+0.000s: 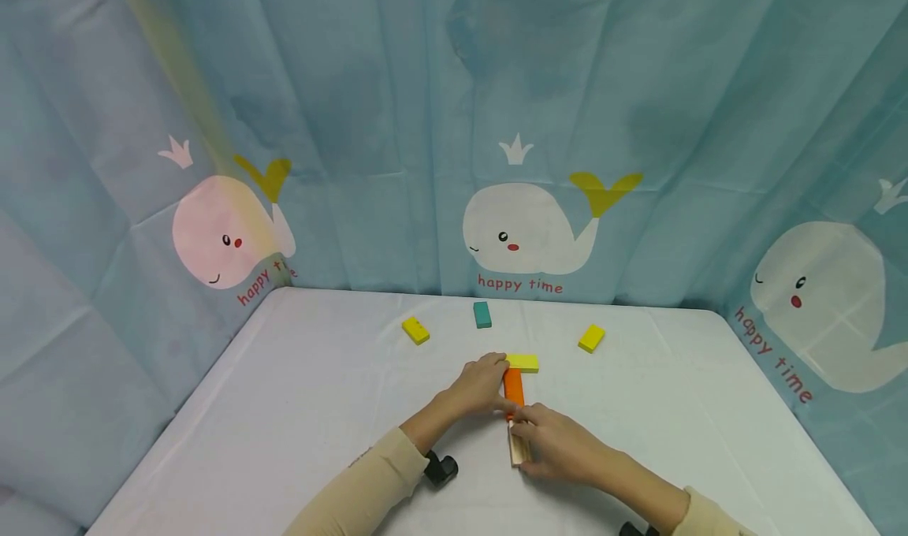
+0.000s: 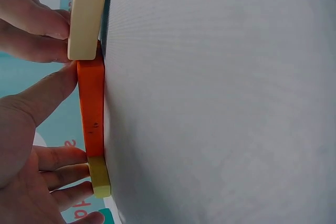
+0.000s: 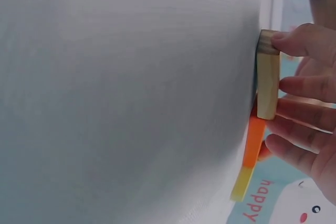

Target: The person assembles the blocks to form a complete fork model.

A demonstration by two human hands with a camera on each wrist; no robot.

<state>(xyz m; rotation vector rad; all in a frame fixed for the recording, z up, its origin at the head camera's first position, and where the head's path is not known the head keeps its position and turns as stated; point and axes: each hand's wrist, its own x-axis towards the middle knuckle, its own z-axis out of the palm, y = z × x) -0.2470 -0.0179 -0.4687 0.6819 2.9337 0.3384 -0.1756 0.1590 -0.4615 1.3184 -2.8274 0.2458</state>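
Observation:
A plain wooden block point(image 1: 520, 449), an orange block point(image 1: 514, 386) and a yellow block point(image 1: 525, 363) lie end to end on the table, the yellow one crosswise at the far end. My right hand point(image 1: 563, 445) pinches the wooden block, thumb at its near end and fingers along its side and top, as the right wrist view shows. My left hand point(image 1: 477, 388) rests at the left of the row. Its thumb touches the orange block point(image 2: 91, 108) near the wooden block, and its extended fingers touch the yellow block point(image 2: 100, 177).
Behind the row lie a yellow block point(image 1: 415, 330), a teal block point(image 1: 482, 314) and another yellow block point(image 1: 591, 338), spread apart. A white cloth covers the table point(image 1: 298, 426). A blue curtain point(image 1: 369, 126) with printed whales hangs along its far edge and sides.

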